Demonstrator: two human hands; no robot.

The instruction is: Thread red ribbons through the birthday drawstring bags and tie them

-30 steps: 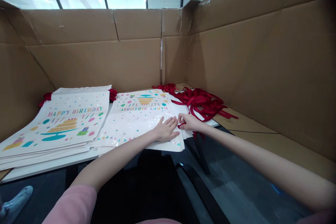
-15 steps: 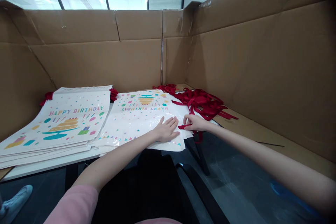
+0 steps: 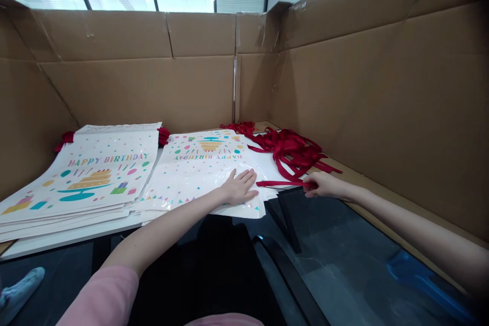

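My left hand (image 3: 240, 188) lies flat with its fingers spread on the right part of a white "Happy Birthday" bag (image 3: 191, 175), whose print is upside down. Off the bag's right edge, my right hand (image 3: 317, 185) is closed on a red ribbon (image 3: 278, 183), which stretches left to the bag's edge near my left fingertips. Behind my right hand lies a loose heap of red ribbons (image 3: 294, 150). On the left is a stack of similar white bags (image 3: 91, 178), printed upright, with red ribbon bunches (image 3: 163, 136) at its upper corners.
Tall cardboard walls (image 3: 153, 86) enclose the back and sides of the table (image 3: 76, 239). More red ribbon (image 3: 242, 127) lies in the back corner. A black chair arm (image 3: 290, 280) is below the front edge, and a shoe (image 3: 23, 288) shows at the lower left.
My right hand has moved right, away from the bag's edge, drawing the red ribbon out into a straight strip. My left hand stays flat on the bag.
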